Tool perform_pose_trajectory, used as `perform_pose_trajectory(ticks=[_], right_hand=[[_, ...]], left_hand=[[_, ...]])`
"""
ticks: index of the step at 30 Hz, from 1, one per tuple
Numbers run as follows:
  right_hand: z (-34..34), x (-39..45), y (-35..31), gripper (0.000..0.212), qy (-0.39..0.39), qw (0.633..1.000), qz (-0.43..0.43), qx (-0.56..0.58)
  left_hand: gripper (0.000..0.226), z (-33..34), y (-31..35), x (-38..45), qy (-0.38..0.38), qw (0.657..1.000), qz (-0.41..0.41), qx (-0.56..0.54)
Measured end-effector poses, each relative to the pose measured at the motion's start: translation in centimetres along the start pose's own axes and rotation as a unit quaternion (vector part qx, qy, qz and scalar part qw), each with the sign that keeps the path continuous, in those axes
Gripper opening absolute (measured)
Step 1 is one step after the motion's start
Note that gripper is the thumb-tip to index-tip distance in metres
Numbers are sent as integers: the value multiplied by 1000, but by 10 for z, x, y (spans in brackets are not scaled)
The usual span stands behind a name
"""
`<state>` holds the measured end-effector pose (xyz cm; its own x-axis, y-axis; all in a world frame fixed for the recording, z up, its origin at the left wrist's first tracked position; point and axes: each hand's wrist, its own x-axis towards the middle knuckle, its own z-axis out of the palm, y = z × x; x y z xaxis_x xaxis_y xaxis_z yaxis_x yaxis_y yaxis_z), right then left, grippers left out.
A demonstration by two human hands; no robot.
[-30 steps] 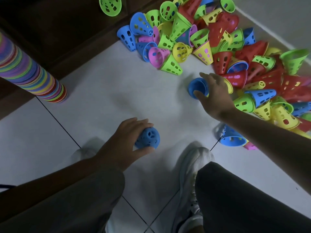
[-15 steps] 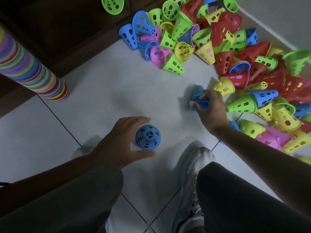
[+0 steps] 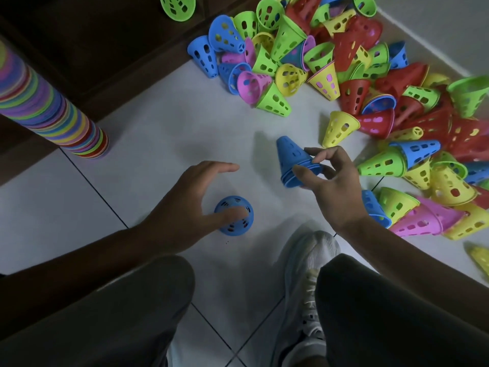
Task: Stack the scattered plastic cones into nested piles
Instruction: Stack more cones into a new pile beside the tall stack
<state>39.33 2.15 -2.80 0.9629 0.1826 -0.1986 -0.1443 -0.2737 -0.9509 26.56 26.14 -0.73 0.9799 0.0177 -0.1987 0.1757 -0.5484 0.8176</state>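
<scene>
A blue perforated cone [image 3: 234, 215] stands on the white tiled floor, tip up. My left hand [image 3: 190, 202] hovers around it with fingers spread and straight, the thumb lying across the cone's top. My right hand [image 3: 330, 186] pinches the rim of a small nested set of blue cones [image 3: 291, 154] between thumb and fingers, above the floor with the tip pointing up and left, to the right of the standing cone. A big scattered heap of cones [image 3: 352, 75] in green, yellow, red, blue and pink covers the upper right.
A tall nested stack of many-coloured cones [image 3: 66, 120] rises at the left next to dark wooden furniture [image 3: 92, 43]. One green cone [image 3: 177, 6] lies on the dark surface at the top. My white shoe [image 3: 309, 263] and both knees fill the lower part of the view.
My right hand picked up the blue cones at the heap's edge and carried them left, towards the standing cone. My left hand loosened its grip on that cone and spread its fingers.
</scene>
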Motion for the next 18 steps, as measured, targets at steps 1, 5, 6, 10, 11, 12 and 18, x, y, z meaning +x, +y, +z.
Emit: perform_pose_trajectory(ticks=[1,5,6,10,11,12,18], right_hand=[[0,-7,-9,30,-27,999,-3,22],[0,-31,-43,36,-105,990,-14,94],[1,-35,-50,40,-117,988,-16,102],[8,-46,-67,57,-154,978,-15,140],[10,-47,-70,58,-161,975,-13,150],[11,-48,-73,58,-165,973,-8,160],[19,-45,-79,56,-195,961,29,193]], left_hand=[[66,-2,2,1,9,1000,2,-2],[73,-9,15,7,29,999,7,-21],[75,-10,19,9,28,999,1,-35],[82,-8,33,12,10,991,-31,-128],[79,-7,37,12,6,988,-31,-152],[74,-7,41,12,3,984,-30,-177],[75,-8,47,10,21,956,-53,-288]])
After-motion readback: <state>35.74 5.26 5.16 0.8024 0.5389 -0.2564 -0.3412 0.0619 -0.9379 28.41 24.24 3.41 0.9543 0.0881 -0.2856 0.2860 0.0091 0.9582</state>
